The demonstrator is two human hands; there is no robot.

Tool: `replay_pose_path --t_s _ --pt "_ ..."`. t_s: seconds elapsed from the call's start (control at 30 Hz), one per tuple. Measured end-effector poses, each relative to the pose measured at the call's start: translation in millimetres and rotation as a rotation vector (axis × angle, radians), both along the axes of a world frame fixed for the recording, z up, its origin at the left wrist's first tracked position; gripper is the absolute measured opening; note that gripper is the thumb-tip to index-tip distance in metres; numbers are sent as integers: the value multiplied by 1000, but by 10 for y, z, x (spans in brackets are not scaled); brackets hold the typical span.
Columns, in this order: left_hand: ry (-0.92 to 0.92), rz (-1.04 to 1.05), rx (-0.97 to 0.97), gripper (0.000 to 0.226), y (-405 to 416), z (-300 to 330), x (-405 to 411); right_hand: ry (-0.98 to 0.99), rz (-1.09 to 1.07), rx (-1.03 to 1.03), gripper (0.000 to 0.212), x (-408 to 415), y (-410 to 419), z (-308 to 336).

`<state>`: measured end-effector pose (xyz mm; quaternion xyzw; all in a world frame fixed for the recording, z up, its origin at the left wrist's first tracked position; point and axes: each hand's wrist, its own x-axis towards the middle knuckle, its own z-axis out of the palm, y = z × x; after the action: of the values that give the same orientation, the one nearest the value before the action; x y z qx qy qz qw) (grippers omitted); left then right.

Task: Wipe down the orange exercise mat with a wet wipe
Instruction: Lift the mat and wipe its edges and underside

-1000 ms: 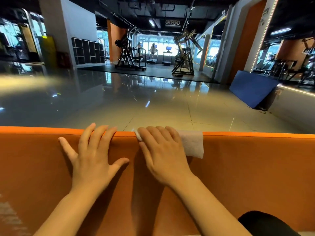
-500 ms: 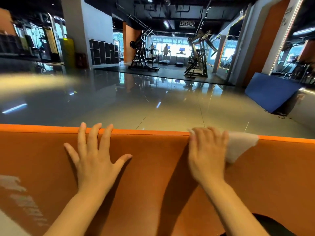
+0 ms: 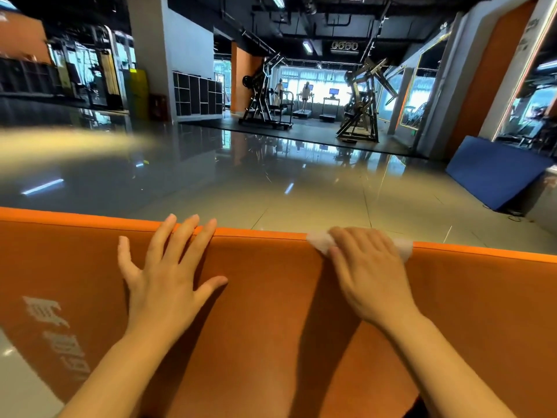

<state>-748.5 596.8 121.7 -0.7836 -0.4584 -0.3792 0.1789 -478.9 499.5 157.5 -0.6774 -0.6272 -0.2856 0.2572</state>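
Orange exercise mat (image 3: 271, 312) lies flat on the floor, filling the lower part of the view; its far edge runs left to right just beyond both hands. Left hand (image 3: 164, 277) rests flat on the mat, fingers straight and spread wide, fingertips at the far edge, holding nothing; judged to be bracing the mat. Right hand (image 3: 369, 274) presses the wet wipe (image 3: 319, 240) against the mat at the far edge, fingers extended and close together over it; white wipe shows at both sides of the hand, the rest is covered. Handling, judged: the wipe is thin, limp and damp, likely to bunch or fold under drag, so best held by flat palm pressure rather than a pinch. The mat looks soft, padded and light enough to creep on the glossy tiled floor (image 3: 271, 188), so a flat bracing hand is sensible; its surface appears matte and grippy. White printed lettering (image 3: 57, 333) sits at the mat's left. Containers: none visible; no wipe packet in view.
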Motion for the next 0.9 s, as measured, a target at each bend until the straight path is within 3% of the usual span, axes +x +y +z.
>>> replay_pose_path --t_s 0.2,0.43,0.57,0.73,0.9 --pt "60 38 -10 82 -3 3 -277 146 -90 82 42 130 -49 -86" --pt "140 9 3 105 -56 217 -275 218 37 23 43 -867 320 -33" --pt "149 -10 62 82 34 127 -474 147 149 58 36 -1416 511 -56" --pt "69 95 -109 92 307 62 -898 -19 71 16 36 -1036 476 -71" --pt "43 40 -42 88 397 91 -998 15 -111 89 41 -545 351 -93"
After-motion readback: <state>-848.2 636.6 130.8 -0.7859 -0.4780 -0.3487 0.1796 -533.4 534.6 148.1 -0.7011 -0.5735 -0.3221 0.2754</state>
